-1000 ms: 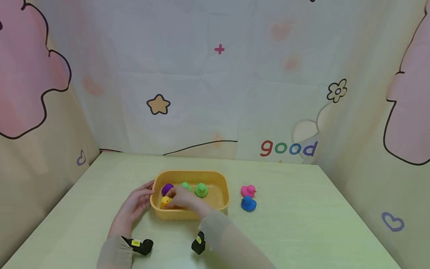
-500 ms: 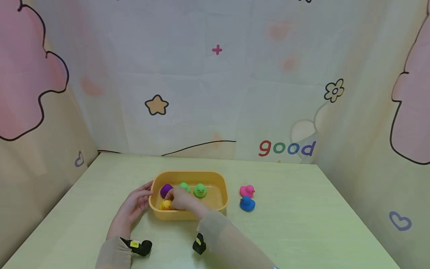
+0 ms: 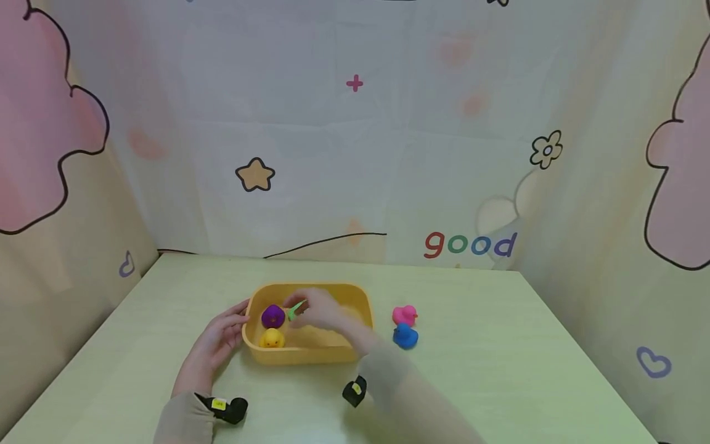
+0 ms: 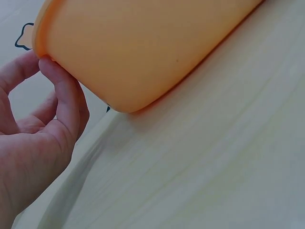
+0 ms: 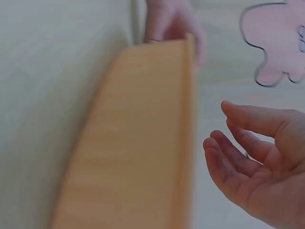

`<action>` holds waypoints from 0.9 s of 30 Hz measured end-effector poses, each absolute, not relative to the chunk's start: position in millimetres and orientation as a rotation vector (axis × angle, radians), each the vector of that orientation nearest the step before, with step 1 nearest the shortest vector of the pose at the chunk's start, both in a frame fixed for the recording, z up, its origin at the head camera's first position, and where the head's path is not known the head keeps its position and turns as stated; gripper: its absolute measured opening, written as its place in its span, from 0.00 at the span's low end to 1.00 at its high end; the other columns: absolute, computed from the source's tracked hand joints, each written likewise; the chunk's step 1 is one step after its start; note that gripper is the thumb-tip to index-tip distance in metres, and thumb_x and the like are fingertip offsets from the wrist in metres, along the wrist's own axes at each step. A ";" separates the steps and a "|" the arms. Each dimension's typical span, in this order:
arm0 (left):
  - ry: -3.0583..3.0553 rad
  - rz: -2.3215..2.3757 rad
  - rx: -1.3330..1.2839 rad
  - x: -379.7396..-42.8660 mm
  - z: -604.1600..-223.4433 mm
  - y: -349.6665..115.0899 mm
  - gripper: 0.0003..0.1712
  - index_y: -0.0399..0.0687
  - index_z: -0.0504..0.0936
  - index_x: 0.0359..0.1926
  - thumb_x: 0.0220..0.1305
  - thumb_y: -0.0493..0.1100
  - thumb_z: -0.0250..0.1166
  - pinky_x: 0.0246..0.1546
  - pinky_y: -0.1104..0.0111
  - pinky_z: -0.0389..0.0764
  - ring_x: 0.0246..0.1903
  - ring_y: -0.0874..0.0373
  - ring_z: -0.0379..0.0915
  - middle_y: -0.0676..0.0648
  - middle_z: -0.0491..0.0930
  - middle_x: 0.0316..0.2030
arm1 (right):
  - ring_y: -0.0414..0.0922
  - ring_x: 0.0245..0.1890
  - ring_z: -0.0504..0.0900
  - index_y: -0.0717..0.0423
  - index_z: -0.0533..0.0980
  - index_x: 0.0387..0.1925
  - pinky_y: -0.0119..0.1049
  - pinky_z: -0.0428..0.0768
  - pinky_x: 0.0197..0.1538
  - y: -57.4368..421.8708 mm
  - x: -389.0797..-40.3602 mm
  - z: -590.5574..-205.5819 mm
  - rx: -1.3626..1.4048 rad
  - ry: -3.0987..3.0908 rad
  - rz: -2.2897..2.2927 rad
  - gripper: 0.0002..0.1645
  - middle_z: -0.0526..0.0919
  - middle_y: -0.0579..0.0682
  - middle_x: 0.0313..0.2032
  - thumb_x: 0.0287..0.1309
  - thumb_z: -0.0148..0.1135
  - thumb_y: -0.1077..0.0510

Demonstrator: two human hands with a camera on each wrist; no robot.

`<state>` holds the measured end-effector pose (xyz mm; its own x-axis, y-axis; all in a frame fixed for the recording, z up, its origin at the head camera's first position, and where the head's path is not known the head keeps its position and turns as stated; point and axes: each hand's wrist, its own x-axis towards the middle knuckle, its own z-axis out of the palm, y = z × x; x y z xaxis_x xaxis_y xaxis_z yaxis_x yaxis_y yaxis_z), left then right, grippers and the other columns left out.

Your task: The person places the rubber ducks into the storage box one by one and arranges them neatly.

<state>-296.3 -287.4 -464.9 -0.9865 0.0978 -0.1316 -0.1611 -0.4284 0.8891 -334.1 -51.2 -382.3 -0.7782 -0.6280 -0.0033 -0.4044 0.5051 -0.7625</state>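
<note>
A yellow plastic tub point(image 3: 310, 356) stands on the table. Inside its left end are a purple rubber duck point(image 3: 273, 316) and a yellow rubber duck point(image 3: 272, 338). My left hand point(image 3: 222, 333) holds the tub's left rim, fingertips and thumb at the lip in the left wrist view. Over the tub is my right hand point(image 3: 318, 308), its fingers loosely bent and apart; the right wrist view shows nothing between them. A bit of green rubber duck point(image 3: 296, 310) shows between thumb and fingers in the head view; the hand hides the rest.
Right of the tub, a pink rubber duck point(image 3: 405, 315) and a blue rubber duck point(image 3: 406, 336) sit close together on the pale table point(image 3: 499, 370). A printed cloth backdrop point(image 3: 299, 203) rises behind and at both sides.
My right hand has let go of the yellow duck at the tub's left end, risen and moved right over the green ducks. The left hand has stayed at the rim.
</note>
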 end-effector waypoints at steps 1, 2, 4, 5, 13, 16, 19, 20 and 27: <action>1.585 2.531 -0.087 -296.3 -465.0 -287.0 0.38 0.36 0.43 0.76 0.70 0.31 0.48 0.48 0.77 0.79 0.45 0.68 0.77 0.62 0.78 0.46 | 0.56 0.52 0.81 0.63 0.78 0.51 0.36 0.82 0.50 -43.3 -335.7 -377.1 -0.874 2.452 -1.184 0.21 0.81 0.59 0.53 0.52 0.69 0.67; 1.582 2.531 -0.081 -296.6 -465.4 -286.8 0.38 0.36 0.43 0.76 0.71 0.31 0.48 0.49 0.76 0.79 0.45 0.68 0.77 0.62 0.78 0.47 | 0.57 0.53 0.80 0.62 0.78 0.51 0.36 0.82 0.51 -35.2 -337.5 -371.8 -0.879 2.448 -1.207 0.21 0.80 0.59 0.54 0.53 0.68 0.67; 1.578 2.526 -0.075 -296.8 -466.0 -286.6 0.38 0.37 0.42 0.76 0.71 0.32 0.48 0.50 0.76 0.79 0.46 0.69 0.77 0.62 0.78 0.47 | 0.58 0.54 0.79 0.62 0.77 0.51 0.38 0.81 0.53 -18.0 -341.4 -360.8 -0.888 2.444 -1.251 0.20 0.80 0.58 0.54 0.55 0.67 0.66; 1.575 2.526 -0.073 -297.0 -466.4 -286.5 0.39 0.37 0.42 0.76 0.71 0.32 0.49 0.50 0.76 0.79 0.46 0.69 0.77 0.62 0.77 0.47 | 0.58 0.55 0.79 0.61 0.77 0.52 0.39 0.81 0.54 -9.1 -343.6 -356.1 -0.898 2.456 -1.258 0.20 0.80 0.58 0.54 0.55 0.67 0.65; 1.600 2.513 -0.071 -297.4 -467.5 -286.4 0.38 0.36 0.42 0.76 0.71 0.32 0.48 0.47 0.77 0.79 0.44 0.68 0.77 0.63 0.78 0.46 | 0.57 0.56 0.78 0.62 0.75 0.54 0.46 0.80 0.57 62.9 -368.2 -340.2 -0.928 2.503 -1.294 0.23 0.79 0.59 0.55 0.57 0.67 0.63; 1.599 2.516 -0.070 -297.1 -467.0 -286.8 0.38 0.36 0.42 0.76 0.71 0.32 0.48 0.47 0.77 0.79 0.44 0.68 0.77 0.64 0.78 0.46 | 0.55 0.56 0.77 0.61 0.74 0.55 0.45 0.82 0.55 90.2 -377.7 -344.0 -0.913 2.507 -1.303 0.23 0.79 0.59 0.55 0.58 0.66 0.62; 1.610 2.516 -0.068 -296.7 -466.3 -286.8 0.38 0.35 0.42 0.76 0.71 0.31 0.48 0.48 0.77 0.79 0.44 0.68 0.77 0.64 0.79 0.45 | 0.57 0.58 0.75 0.61 0.73 0.57 0.47 0.80 0.56 114.8 -384.7 -350.0 -0.877 2.507 -1.308 0.24 0.78 0.59 0.56 0.59 0.65 0.62; 1.609 2.516 -0.064 -296.4 -465.7 -286.9 0.38 0.35 0.41 0.76 0.71 0.31 0.48 0.48 0.77 0.79 0.45 0.68 0.77 0.65 0.79 0.45 | 0.58 0.59 0.74 0.61 0.73 0.57 0.47 0.80 0.57 122.2 -386.5 -352.3 -0.863 2.509 -1.306 0.24 0.77 0.60 0.56 0.60 0.65 0.61; 1.582 2.536 -0.087 -295.3 -463.6 -285.9 0.38 0.35 0.42 0.76 0.70 0.31 0.48 0.46 0.77 0.79 0.44 0.68 0.78 0.64 0.80 0.45 | 0.63 0.62 0.71 0.63 0.71 0.59 0.53 0.77 0.61 160.5 -395.9 -373.4 -0.764 2.507 -1.280 0.26 0.75 0.63 0.59 0.60 0.64 0.60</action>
<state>-295.3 -285.9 -463.6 -0.9869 0.0973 -0.1289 -0.1585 -0.4317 0.8880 -395.9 160.5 -373.4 -0.8394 -0.5423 0.0353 -0.3467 0.4844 -0.8032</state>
